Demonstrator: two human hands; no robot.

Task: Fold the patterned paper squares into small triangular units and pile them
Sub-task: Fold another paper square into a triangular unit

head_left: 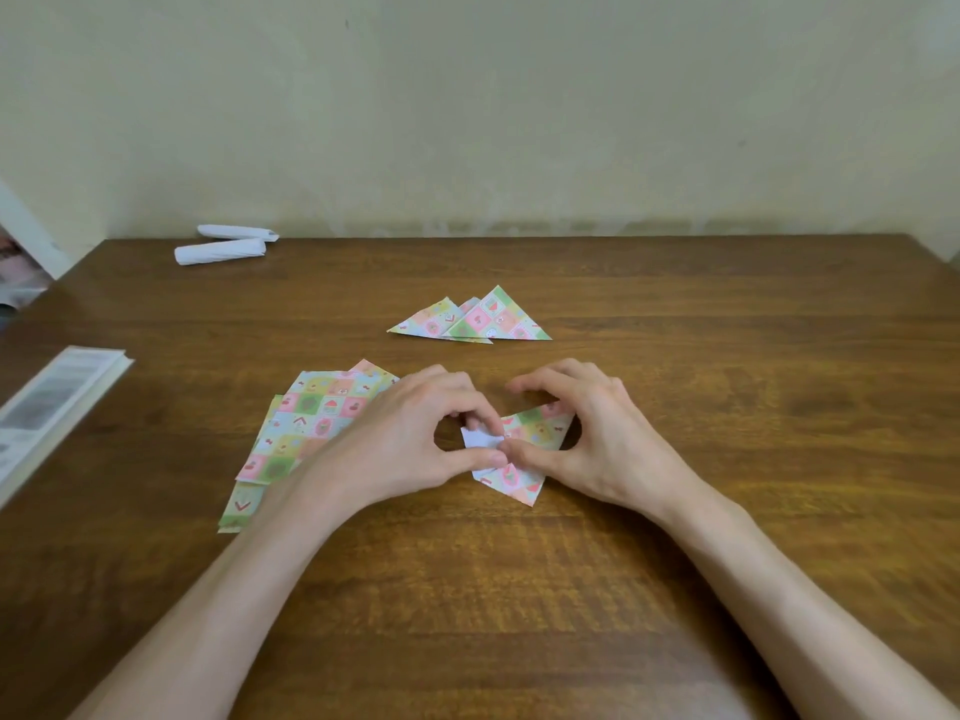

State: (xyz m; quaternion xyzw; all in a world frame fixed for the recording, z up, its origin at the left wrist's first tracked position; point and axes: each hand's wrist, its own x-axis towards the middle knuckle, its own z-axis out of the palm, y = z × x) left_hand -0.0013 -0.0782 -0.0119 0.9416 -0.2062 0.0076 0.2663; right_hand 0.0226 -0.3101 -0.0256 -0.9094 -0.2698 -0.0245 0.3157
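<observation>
A partly folded patterned paper (524, 449) lies on the wooden table (519, 589) between my hands, its white underside showing at the left. My left hand (410, 439) pinches its left part with thumb and forefinger. My right hand (597, 439) pinches the paper from the right, thumb on the middle and fingers curled over the far edge. A stack of flat patterned squares (306, 428) lies left of my left hand, partly hidden by my wrist. Folded patterned triangles (478, 319) overlap in a small pile farther back.
Two white paper rolls (223, 246) lie at the table's far left edge by the wall. A book (47, 407) lies at the left edge. Something pinkish sits past the table's left corner.
</observation>
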